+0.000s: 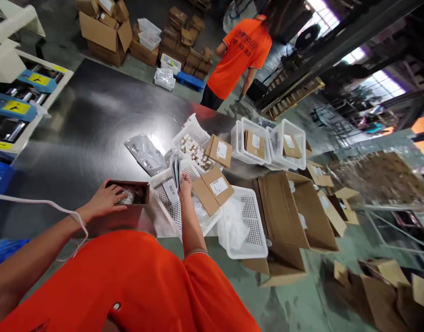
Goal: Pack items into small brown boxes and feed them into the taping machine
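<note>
My left hand [106,201] rests at the left end of a small open brown cardboard box [139,208], its fingers stretched over the clear plastic-wrapped contents [127,196]. What exactly lies inside I cannot make out. In my right hand [185,183] is a thin stack of grey-and-white booklets [176,168], held upright above a white perforated basket [168,210]. That basket holds a white printed packet [171,190]. A flat brown carton with a label [214,189] lies across the basket's right side. Left of the booklets, a grey printed plastic bag [146,153] lies flat on the metal table [94,120].
Another white basket [193,131] holds several small brown-and-white pieces. White bins [288,143] and a basket with clear bags [255,221] line the right. Open cartons [284,207] stand beyond. A roller machine [21,99] borders the left; a person in orange [241,50] stands across the table.
</note>
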The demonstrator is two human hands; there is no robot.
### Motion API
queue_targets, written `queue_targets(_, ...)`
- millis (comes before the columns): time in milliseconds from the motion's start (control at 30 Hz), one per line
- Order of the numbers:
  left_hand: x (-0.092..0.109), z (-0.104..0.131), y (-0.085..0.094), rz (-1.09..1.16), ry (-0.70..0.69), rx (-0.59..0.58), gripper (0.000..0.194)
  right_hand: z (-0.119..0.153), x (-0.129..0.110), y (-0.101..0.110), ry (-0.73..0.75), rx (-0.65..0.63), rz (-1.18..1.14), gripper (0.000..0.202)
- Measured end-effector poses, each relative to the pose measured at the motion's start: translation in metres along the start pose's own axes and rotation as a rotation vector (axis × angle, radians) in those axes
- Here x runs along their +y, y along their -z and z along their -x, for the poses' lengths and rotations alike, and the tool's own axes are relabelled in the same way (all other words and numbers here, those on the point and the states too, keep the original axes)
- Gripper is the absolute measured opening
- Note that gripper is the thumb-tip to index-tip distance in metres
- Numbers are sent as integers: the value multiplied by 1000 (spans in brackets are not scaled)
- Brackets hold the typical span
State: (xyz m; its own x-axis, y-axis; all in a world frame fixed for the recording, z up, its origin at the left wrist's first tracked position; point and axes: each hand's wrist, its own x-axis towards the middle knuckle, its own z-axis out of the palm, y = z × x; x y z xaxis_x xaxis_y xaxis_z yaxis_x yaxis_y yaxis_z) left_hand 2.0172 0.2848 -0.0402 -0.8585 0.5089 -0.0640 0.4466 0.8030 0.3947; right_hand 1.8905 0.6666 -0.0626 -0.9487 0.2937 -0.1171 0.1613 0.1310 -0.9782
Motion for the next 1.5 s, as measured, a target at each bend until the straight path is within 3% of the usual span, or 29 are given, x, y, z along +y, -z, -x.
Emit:
queue_targets(200,-3,-4,3,-23,17,-23,43,67,47,27,-219,135,422,10)
queue_targets(333,-1,-4,9,-26,5,-40,45,79,57,36,-249,117,602,16)
queue_targets(500,2,-4,13,-101,8,-72,44,76,59,37,-185,-30,689,22)
queue_targets(700,3,-5,14,-91,20,-66,41,82,58,18,-113,-286,1059,76)
queue_targets(833,1,-5,12,23,37,-17,42,84,55,13,-129,-322,1144,82)
queue_targets(1000,0,-5,9,65,43,-5,46,89,49,17,-39,-310,1088,61)
queue_targets(1067,-1,-5,9,48,34,-18,48,91,46,18,-66,-285,974,51)
queue_targets(1200,-6,-3,7,17,-1,-36,51,84,29,22,-180,-134,411,25)
queue_targets(1267,-11,-1,4,66,-24,-15,51,76,14,24,-160,-72,188,25)
queue_targets(1367,-14,3,-6,218,30,140,49,65,-15,20,-90,-159,2,37)
queue_targets(1500,-5,4,-18,463,470,517,33,60,-53,-8,83,-400,-51,45)
